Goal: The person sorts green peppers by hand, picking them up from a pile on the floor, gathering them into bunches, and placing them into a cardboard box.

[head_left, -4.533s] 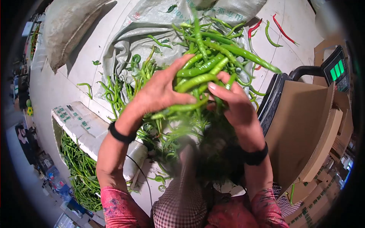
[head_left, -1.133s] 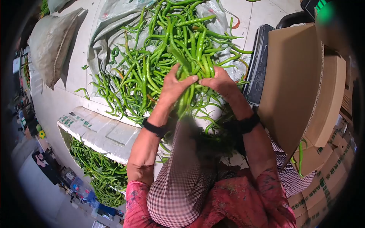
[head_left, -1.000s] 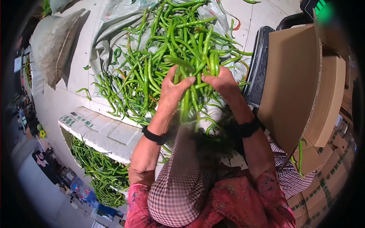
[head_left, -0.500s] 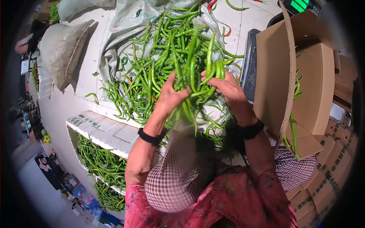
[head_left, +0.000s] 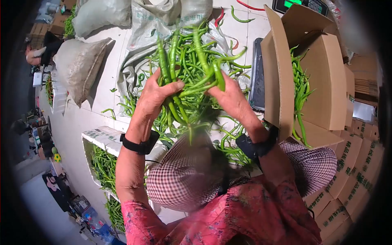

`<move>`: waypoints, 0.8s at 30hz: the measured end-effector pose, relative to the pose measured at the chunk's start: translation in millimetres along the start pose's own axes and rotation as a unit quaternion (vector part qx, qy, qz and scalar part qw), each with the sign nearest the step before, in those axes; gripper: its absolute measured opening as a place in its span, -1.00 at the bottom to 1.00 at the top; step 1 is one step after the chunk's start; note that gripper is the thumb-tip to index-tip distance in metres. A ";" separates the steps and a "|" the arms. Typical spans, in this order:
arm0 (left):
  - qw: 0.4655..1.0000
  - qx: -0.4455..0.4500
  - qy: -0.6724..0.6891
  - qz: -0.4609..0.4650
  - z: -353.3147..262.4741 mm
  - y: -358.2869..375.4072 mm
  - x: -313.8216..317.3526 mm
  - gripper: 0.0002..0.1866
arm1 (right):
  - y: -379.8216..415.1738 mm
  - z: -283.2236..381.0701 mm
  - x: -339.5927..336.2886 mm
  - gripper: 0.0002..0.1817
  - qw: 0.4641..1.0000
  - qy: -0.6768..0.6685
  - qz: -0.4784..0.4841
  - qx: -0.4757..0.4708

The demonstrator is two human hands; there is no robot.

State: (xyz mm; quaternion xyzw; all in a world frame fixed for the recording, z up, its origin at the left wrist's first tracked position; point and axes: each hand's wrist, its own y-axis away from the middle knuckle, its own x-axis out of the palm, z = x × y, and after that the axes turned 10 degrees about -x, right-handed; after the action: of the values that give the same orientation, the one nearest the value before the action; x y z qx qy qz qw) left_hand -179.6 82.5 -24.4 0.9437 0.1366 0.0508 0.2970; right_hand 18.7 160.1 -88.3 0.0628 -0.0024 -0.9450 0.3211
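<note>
Over a heap of long green chili peppers (head_left: 190, 61), my two hands work side by side. My left hand (head_left: 152, 96) is closed around several long chili peppers (head_left: 164, 65), thumb across them, with their tips pointing away from me. My right hand (head_left: 232, 100) grips more chili peppers (head_left: 216, 75), some bent and crossing toward the left hand. Its fingertips are partly hidden behind the peppers. Under the heap lies a pale woven plastic sack (head_left: 143, 45) spread on the tiled floor.
At right, an open cardboard box (head_left: 279, 81) holds some green chili peppers (head_left: 301, 92). Beside it are a dark scale platform (head_left: 256, 77) and a lit display (head_left: 292, 3). White foam boxes (head_left: 102, 132) with peppers stand lower left. A filled sack (head_left: 79, 67) lies at left; flattened cartons (head_left: 347, 175) at right.
My hands have moved apart, the left one shifting left with chili peppers now in its grip. The camera view has turned slightly, showing more peppers inside the cardboard box.
</note>
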 end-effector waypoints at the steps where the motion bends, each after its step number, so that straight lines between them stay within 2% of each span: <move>1: 1.000 0.005 -0.005 0.013 -9.9 2.4 4.7 -0.32 | 3.7 18.3 0.8 -0.61 0.999 -0.009 0.000 -0.041; 4: 0.997 0.027 -0.053 0.046 -42.7 23.3 17.7 -0.32 | 11.8 55.1 -14.1 -0.65 0.994 0.013 -0.013 -0.106; 6: 0.989 0.039 -0.130 0.050 -66.8 44.2 23.8 -0.36 | 14.5 64.7 -31.7 -0.65 0.968 -0.213 0.131 -0.031; 7: 0.993 0.036 -0.108 0.043 -72.9 52.6 26.7 -0.41 | 17.0 65.6 -34.1 -0.65 0.956 -0.257 0.139 -0.030; 10: 0.999 0.028 -0.020 0.024 -84.6 71.3 27.8 -0.45 | 31.7 76.8 -36.6 -0.63 0.954 -0.278 0.112 -0.029; 12: 1.000 0.010 -0.006 0.026 -88.4 83.8 37.5 -0.42 | 41.1 86.6 -32.0 -0.62 0.966 -0.233 0.096 -0.057; 14: 0.998 0.023 -0.022 0.050 -83.5 90.0 52.5 -0.40 | 48.8 93.0 -26.5 -0.66 0.969 -0.136 0.065 -0.198; 15: 0.996 0.021 -0.013 0.089 -79.8 93.5 57.6 -0.40 | 49.5 86.0 -21.2 -0.62 0.976 -0.106 0.070 -0.178; 16: 0.996 0.016 -0.014 0.083 -79.4 101.5 65.6 -0.38 | 55.8 96.9 -20.8 -0.62 0.975 -0.105 0.069 -0.182; 17: 0.997 0.024 0.011 0.077 -77.9 107.8 72.6 -0.36 | 65.6 113.4 -21.0 -0.57 0.968 0.080 0.030 -0.237; 18: 0.996 0.031 0.036 0.070 -75.4 113.4 79.9 -0.33 | 73.3 123.9 -20.6 -0.52 0.923 0.261 -0.012 -0.282; 19: 0.994 0.063 0.061 0.058 -72.5 118.2 89.4 -0.31 | 76.0 123.1 -18.6 -0.43 0.894 0.304 -0.041 -0.327; 20: 0.992 0.081 0.085 0.053 -74.0 126.9 100.3 -0.32 | 78.9 124.2 -20.4 -0.43 0.893 0.304 -0.044 -0.330; 22: 0.990 0.122 0.065 0.022 -63.4 127.6 107.4 -0.45 | 86.4 125.9 -25.6 -0.48 0.867 0.331 -0.061 -0.367; 23: 0.989 0.117 0.086 0.011 -59.6 127.7 113.9 -0.48 | 91.8 127.3 -30.2 -0.55 0.846 0.355 -0.052 -0.395; 24: 0.988 0.116 0.099 -0.007 -55.3 127.9 119.3 -0.51 | 97.0 127.6 -34.7 -0.55 0.847 0.356 -0.050 -0.392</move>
State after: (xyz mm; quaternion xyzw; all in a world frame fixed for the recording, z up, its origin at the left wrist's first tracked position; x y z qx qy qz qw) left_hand -46.0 46.5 96.0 0.9611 0.1769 0.1253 0.1713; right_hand 89.5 99.6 46.7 0.2638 0.4855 -0.7949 0.2506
